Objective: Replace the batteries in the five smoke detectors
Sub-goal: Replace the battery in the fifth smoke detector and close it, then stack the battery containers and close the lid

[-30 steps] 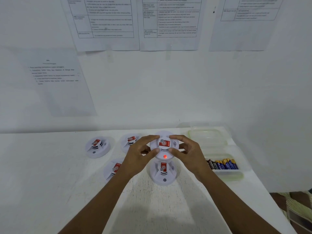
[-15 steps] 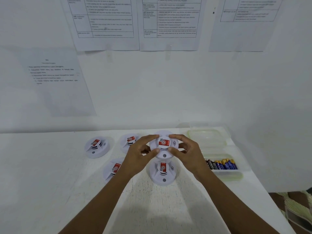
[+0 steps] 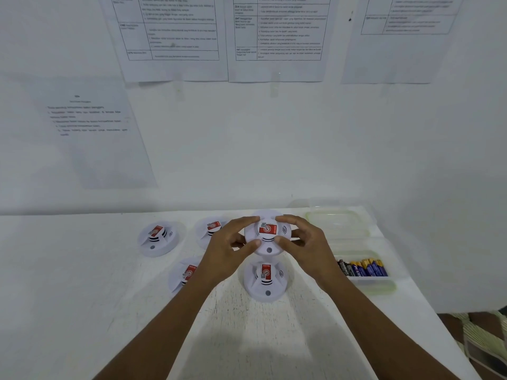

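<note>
Both hands grip one white round smoke detector [image 3: 267,237] with a red label, lifted a little above the table. My left hand [image 3: 227,249] clasps its left rim and my right hand [image 3: 304,244] its right rim. Its indicator dot is dark. Another detector [image 3: 265,281] lies on the table just below the held one. Two more sit further left, a far-left detector [image 3: 157,238] and a back-row detector [image 3: 210,229] partly hidden by my left hand. A fifth detector [image 3: 184,275] lies half behind my left wrist.
A clear plastic tub [image 3: 370,283] at the right holds several batteries [image 3: 362,267]. An empty-looking clear container [image 3: 336,223] stands behind it. The white table [image 3: 68,297] ends at the right near the tub. Printed sheets hang on the wall behind.
The red light on the held detector has gone out. Both hands and the detector have shifted only slightly.
</note>
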### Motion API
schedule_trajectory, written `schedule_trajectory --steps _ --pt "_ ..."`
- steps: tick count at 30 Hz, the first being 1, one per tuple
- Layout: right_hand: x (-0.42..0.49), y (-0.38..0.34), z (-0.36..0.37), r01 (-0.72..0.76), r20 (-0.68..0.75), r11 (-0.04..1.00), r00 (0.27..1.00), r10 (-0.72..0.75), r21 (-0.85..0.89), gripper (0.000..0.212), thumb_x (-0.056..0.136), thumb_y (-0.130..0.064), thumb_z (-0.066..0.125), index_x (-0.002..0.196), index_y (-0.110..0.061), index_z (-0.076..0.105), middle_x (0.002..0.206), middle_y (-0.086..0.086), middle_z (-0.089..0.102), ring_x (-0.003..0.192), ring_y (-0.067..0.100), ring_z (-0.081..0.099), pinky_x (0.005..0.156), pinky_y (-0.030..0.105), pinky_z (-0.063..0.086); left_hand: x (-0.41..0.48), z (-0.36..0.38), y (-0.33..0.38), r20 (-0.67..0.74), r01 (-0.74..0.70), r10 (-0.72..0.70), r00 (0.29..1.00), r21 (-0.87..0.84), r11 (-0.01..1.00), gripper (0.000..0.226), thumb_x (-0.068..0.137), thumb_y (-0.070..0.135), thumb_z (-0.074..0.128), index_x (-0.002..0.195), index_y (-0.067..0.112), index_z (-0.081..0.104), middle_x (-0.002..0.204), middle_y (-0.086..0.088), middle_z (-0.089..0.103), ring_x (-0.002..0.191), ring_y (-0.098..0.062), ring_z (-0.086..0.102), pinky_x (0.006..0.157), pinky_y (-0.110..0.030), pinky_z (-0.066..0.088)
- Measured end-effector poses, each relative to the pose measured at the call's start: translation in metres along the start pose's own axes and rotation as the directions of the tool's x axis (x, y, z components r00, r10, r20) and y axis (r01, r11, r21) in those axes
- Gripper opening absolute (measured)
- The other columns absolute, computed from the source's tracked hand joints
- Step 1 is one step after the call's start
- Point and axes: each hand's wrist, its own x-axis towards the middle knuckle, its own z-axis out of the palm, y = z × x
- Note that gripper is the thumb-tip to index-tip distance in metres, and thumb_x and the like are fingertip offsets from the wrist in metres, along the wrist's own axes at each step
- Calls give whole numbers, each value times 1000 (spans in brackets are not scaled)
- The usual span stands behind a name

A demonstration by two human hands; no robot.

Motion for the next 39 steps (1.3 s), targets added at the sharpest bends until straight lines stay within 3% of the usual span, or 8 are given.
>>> schedule_trajectory --steps 24,30,33,37,39 --pt "17 17 2 -18 -38 998 999 15 -62 43 82 -11 78 120 -25 66 126 -5 60 103 13 66 80 26 59 18 7 -23 -6 -1 0 1000 -83 997 48 82 14 74 127 20 59 123 -1 58 104 -16 66 81 -27 58" --pt "33 26 14 -117 -91 992 990 112 -47 46 81 -10 77 121 -29 63 117 -12 65 100 6 65 80 19 55 31 16 -40 -52 132 -134 990 -39 991 53 82 21 76 130 21 55 124 7 62 110 -8 62 91 -21 52" --pt "47 36 18 -186 -112 979 978 176 -83 51 81 -9 77 126 -25 60 113 -11 66 100 8 63 77 13 48 39 26 -47 -59 203 -203 977 0 979 53 83 17 75 130 20 53 117 12 61 106 -7 60 88 -16 49" --pt "56 53 27 -260 -125 956 962 244 -134 52 80 -10 77 126 -23 59 114 -4 68 104 17 65 84 23 53 45 36 -59 -64 266 -260 964 126 956 50 85 16 71 131 19 51 116 6 63 99 -13 62 85 -23 49" --pt "57 57 29 -265 -129 950 961 246 -166 52 81 -11 77 128 -22 58 111 -5 67 101 17 66 80 18 51 47 38 -59 -62 254 -247 967 182 950 47 87 15 68 131 17 50 112 6 63 94 -14 61 82 -21 45"
